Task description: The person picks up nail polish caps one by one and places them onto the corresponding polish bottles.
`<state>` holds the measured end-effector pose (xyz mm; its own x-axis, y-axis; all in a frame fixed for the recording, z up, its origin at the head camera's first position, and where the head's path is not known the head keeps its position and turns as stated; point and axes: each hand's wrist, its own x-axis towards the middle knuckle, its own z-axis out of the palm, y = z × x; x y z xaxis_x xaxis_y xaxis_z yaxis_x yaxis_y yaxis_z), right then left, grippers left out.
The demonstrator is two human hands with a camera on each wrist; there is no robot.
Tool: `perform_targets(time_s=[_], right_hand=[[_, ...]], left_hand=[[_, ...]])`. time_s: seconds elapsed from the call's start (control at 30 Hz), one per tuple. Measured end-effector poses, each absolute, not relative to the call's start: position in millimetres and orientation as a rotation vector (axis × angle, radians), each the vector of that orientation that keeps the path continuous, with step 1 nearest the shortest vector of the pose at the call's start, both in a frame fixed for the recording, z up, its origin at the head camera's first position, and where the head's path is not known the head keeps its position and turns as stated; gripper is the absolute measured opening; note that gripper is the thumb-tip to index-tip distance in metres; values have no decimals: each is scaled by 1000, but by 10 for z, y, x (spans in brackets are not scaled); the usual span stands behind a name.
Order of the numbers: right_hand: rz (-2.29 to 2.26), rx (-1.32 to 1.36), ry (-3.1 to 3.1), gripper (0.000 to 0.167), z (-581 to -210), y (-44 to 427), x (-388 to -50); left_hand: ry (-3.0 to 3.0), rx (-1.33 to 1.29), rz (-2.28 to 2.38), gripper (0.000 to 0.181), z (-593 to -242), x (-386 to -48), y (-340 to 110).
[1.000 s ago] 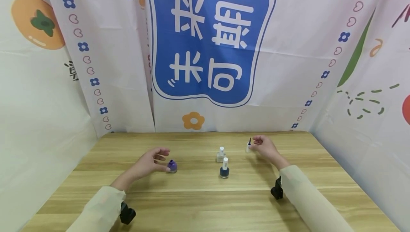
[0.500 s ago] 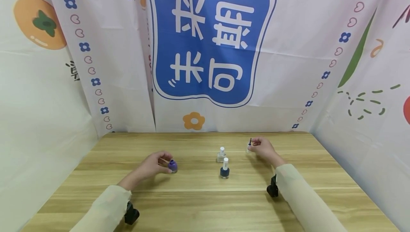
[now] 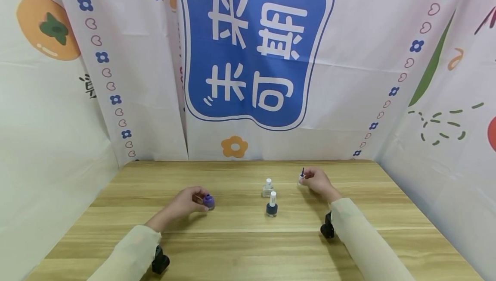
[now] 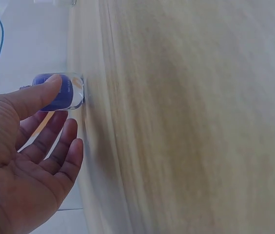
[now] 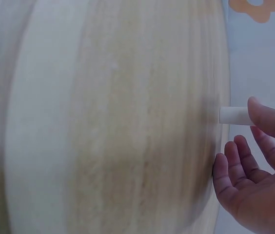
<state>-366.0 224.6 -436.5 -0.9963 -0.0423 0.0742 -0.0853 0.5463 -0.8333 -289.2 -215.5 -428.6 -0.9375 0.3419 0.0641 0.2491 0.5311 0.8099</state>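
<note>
My left hand (image 3: 187,201) holds an uncapped purple nail polish bottle (image 3: 209,202) between thumb and fingers, the bottle standing upright on the table. In the left wrist view the thumb lies across the purple bottle (image 4: 69,95), while the other fingers are loosely bent. Over on the right, my right hand (image 3: 318,182) pinches a white nail polish cap (image 3: 300,180), which stands on the table with its dark brush pointing up. The right wrist view has the thumb against the white cap (image 5: 233,115); the brush is hidden there.
Between the hands stand two capped bottles: a clear nail polish bottle (image 3: 267,189) and, nearer, a dark blue nail polish bottle (image 3: 272,207). A printed cloth (image 3: 341,100) hangs behind the wooden table (image 3: 240,251), and more cloth walls both sides.
My left hand's fingers have come in round the purple bottle. My right hand has lowered slightly and its fingers have closed in on the white cap. The bottles have stayed put.
</note>
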Motion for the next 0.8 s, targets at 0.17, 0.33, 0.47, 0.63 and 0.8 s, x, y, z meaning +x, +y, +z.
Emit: perform_targets(time_s=[0.17,0.33,0.47,0.63,0.8], right_hand=[[1441,106,-2748,24,-4372,2235,-3655],[1423,95,-2766,17,-4375,2225,-3651],[1412,91,-2769,15,-4372,2216,-3653],[1406,74,-2781,14,-4360,2206,-3652],[1395,68,-2787,14,-4345,2205,-3652]], left_hand=[[2642,514,1389,30,-4286,-2878,-2147],[2645,479,1387,26,-4299,-2881,-2134],[2670,460,1367,22,-4316,-2893,-2128],[2685,484,1359,20,-4336,-2914,-2135],[2685,501,1358,20,-4337,-2916,-2135]])
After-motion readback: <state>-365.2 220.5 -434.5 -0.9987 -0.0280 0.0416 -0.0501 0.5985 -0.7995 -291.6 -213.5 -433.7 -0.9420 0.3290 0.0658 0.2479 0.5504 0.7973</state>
